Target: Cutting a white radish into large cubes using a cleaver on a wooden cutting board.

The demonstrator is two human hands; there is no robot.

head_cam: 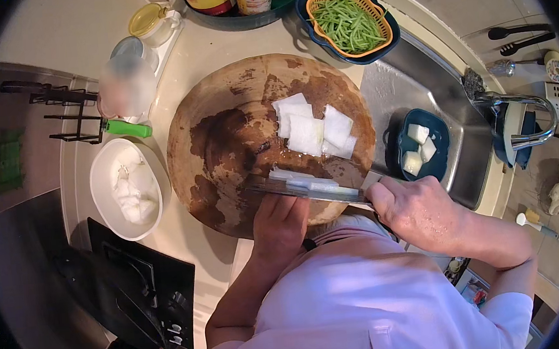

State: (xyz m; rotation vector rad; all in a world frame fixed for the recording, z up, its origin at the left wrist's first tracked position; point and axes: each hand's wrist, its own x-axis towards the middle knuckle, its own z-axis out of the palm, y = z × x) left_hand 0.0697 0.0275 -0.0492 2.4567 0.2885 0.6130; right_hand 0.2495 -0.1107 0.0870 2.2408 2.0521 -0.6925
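My right hand (415,212) grips the handle of a kitchen cleaver (260,185) over the near part of a round wooden chopping board (213,98). Narrow white vegetable pieces (297,179) lie along the far side of the blade. My left hand (282,224) is at the near side of the blade; its fingertips are hidden, so whether it holds anything is unclear. Several thin, squarish white vegetable slices (305,135) overlap flat on the board beyond the cleaver.
Left of the board stands a white plastic tub (99,190) of white pieces, near a black gas hob (179,278). At right, a blue basin (434,121) with white chunks sits in the steel sink (391,85). An orange basket (312,7) holds green strips (348,24). Seasoning jars (151,23) stand behind.
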